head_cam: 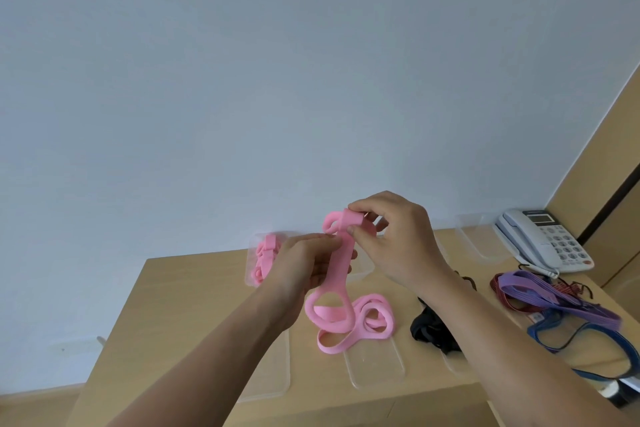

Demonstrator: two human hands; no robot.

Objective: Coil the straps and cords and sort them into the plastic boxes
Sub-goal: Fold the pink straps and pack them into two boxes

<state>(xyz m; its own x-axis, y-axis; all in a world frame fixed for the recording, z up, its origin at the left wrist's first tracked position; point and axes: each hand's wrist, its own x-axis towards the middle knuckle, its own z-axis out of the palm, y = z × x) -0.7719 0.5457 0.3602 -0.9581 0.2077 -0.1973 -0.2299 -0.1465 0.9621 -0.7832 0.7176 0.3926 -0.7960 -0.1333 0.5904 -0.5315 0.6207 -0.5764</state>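
Over the desk (194, 305): pink strap (341, 267) held up, tail looped on the wood
Left hand (308, 267): pinching it mid-length
Right hand (398, 239): clamped on folded top end
Behind: plastic box (248, 274), more pink straps (265, 253) inside
Right side: black strap (429, 326), purple strap (554, 291)

Box (250, 253) with coiled straps (265, 255) at back left of table (180, 305), telephone (547, 243) back right, loose cords (561, 298) before it.

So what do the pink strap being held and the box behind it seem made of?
The pink strap: seemingly flat fabric or elastic webbing, matt; it drapes in soft loops without kinking. The box: clear plastic, faintly glossy, likely rigid; the pink coils inside show through its wall.
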